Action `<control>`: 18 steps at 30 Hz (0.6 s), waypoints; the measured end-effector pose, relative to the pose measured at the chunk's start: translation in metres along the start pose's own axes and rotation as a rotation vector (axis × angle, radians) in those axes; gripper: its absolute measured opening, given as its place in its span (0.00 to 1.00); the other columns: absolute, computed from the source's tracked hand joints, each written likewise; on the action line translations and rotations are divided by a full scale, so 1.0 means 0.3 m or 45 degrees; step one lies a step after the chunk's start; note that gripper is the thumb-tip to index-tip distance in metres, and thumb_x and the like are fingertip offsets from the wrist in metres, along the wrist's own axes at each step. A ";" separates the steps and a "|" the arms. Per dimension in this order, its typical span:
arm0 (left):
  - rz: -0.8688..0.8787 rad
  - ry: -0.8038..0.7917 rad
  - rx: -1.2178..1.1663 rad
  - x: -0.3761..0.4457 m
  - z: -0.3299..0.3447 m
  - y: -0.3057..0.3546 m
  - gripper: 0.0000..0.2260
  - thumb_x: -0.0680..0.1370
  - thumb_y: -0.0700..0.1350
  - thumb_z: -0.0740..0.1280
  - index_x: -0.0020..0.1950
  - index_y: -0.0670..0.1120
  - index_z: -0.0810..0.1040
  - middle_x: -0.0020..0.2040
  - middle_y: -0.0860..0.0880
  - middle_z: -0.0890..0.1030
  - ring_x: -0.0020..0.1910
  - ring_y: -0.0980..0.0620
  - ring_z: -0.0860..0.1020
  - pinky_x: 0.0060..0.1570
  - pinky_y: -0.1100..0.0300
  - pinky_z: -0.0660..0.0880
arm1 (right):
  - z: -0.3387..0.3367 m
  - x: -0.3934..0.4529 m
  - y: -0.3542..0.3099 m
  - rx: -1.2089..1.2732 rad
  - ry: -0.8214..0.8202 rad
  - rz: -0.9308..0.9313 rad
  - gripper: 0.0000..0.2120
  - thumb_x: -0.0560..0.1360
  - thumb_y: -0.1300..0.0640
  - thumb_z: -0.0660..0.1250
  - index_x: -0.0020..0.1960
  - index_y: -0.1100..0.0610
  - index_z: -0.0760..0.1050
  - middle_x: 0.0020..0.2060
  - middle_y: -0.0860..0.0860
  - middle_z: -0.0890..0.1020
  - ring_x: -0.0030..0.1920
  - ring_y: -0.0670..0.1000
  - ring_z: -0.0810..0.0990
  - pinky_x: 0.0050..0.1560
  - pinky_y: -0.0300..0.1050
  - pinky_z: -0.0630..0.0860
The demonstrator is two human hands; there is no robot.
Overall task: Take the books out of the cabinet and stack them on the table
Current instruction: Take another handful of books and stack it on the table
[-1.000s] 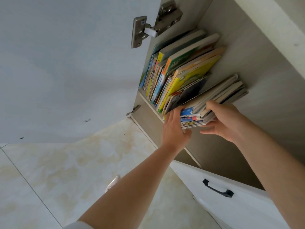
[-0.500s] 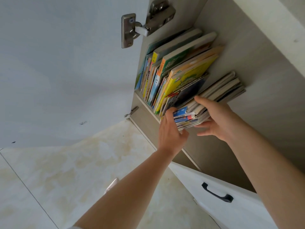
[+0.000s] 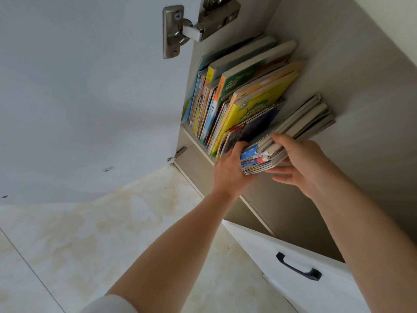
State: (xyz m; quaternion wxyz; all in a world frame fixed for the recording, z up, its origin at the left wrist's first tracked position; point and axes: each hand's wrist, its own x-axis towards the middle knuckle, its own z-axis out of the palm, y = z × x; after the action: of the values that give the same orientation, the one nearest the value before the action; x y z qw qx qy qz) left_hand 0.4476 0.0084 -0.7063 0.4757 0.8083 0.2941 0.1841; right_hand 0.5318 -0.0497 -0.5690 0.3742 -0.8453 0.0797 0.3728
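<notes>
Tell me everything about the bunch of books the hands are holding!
The bundle of thin books is a sheaf of soft paper booklets with blue, red and white spines facing out. It leans tilted beside the standing books on the cabinet shelf. The left hand grips its left edge; the right hand pinches its right side.

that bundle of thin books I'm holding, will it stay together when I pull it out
The bundle looks like loose thin booklets, so it may sag and splay. The left hand and right hand squeezing both sides should hold it. The glossy covers probably slide.
</notes>
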 end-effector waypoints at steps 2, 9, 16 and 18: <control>0.024 0.005 0.034 -0.002 0.000 0.001 0.24 0.68 0.50 0.75 0.60 0.48 0.73 0.52 0.51 0.83 0.48 0.50 0.81 0.43 0.59 0.76 | 0.000 -0.022 0.001 0.012 0.034 -0.010 0.17 0.76 0.49 0.66 0.59 0.58 0.74 0.45 0.55 0.85 0.40 0.53 0.86 0.38 0.47 0.78; 0.006 0.050 0.013 -0.070 -0.030 0.010 0.23 0.68 0.50 0.74 0.60 0.48 0.74 0.52 0.52 0.83 0.49 0.53 0.80 0.44 0.64 0.68 | 0.019 -0.083 0.009 0.013 0.108 -0.014 0.11 0.76 0.54 0.65 0.53 0.61 0.75 0.39 0.56 0.85 0.30 0.50 0.85 0.27 0.38 0.77; -0.001 -0.009 -0.066 -0.119 -0.078 -0.039 0.25 0.70 0.51 0.74 0.64 0.50 0.71 0.56 0.52 0.82 0.51 0.54 0.80 0.47 0.55 0.80 | 0.056 -0.117 0.042 -0.032 0.086 -0.019 0.13 0.74 0.53 0.67 0.53 0.62 0.74 0.42 0.56 0.86 0.33 0.52 0.86 0.37 0.44 0.82; -0.031 -0.064 -0.100 -0.113 -0.082 -0.044 0.26 0.70 0.51 0.74 0.65 0.52 0.69 0.57 0.53 0.81 0.52 0.55 0.80 0.46 0.53 0.81 | 0.064 -0.113 0.037 -0.020 0.107 -0.025 0.13 0.74 0.54 0.67 0.53 0.62 0.75 0.43 0.57 0.86 0.33 0.52 0.86 0.35 0.43 0.82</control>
State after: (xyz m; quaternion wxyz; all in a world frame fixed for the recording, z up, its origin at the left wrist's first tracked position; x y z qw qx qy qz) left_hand 0.4038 0.0075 -0.7067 0.5163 0.7898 0.2844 0.1696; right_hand 0.4921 -0.0491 -0.5603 0.3674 -0.8640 0.0840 0.3339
